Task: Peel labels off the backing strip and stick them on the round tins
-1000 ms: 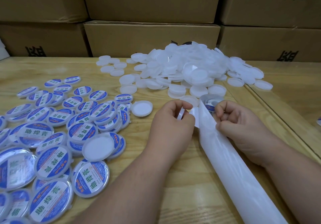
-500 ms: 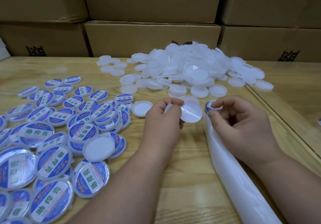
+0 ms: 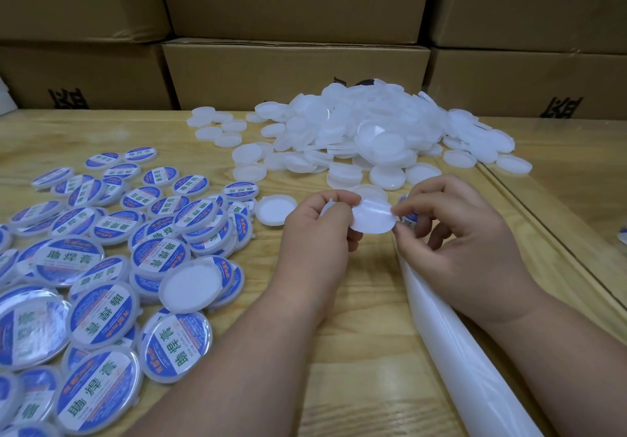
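Observation:
My left hand grips a plain white round tin by its left edge, flat face toward me, just above the table. My right hand pinches a blue and white label between thumb and fingers at the tin's right edge; my fingers hide most of the label. The translucent white backing strip runs from under my right hand toward the lower right. A pile of plain white tins lies at the back, and labelled tins cover the left.
Cardboard boxes are stacked behind the wooden table. One plain tin lies just left of my left hand. A raised wooden edge runs diagonally along the right.
My left hand turned the white tin flat toward me. My right hand lifted the label off the strip and brought it against the tin's right edge.

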`<state>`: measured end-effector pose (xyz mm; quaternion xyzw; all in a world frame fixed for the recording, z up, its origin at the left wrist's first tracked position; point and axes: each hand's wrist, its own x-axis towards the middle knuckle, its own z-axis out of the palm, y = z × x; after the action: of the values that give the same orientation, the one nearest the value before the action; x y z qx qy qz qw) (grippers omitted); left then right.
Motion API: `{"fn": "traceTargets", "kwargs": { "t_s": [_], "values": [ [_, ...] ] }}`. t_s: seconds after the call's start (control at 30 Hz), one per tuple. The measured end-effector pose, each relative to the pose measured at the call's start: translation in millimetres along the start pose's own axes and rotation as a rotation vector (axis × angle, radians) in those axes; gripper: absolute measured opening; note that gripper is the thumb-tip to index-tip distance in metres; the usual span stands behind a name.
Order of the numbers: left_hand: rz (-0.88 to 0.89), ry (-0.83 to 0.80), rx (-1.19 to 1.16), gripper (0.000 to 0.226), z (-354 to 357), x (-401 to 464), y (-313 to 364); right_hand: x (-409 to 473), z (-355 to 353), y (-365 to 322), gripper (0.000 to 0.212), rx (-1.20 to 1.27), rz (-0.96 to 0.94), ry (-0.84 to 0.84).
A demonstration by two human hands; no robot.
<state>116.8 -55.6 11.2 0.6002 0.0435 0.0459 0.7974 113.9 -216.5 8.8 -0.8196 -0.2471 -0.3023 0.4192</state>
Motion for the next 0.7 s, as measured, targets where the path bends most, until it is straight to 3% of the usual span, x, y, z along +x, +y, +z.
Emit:
{"fn": "traceTargets", "kwargs": {
  "t_s": [0.1,0.27,0.47,0.7],
  "values": [
    [0.004,-0.033,-0.026,0.019,1,-1,2,0,-1,-4,0.014,0.034,0.004,0.015],
    [0.051,-0.093,-0.157,0.031,-4,-4,6,-1,-1,-4,0.029,0.102,0.13,0.081],
    [0.079,-0.089,-0.109,0.019,-2,-6,7,-1,-3,-7,0.005,0.205,0.171,0.089],
    [0.059,-0.129,-0.11,0.028,0,-6,4,0,-2,-16,0.01,0.344,0.373,-0.099]
  ]
}}
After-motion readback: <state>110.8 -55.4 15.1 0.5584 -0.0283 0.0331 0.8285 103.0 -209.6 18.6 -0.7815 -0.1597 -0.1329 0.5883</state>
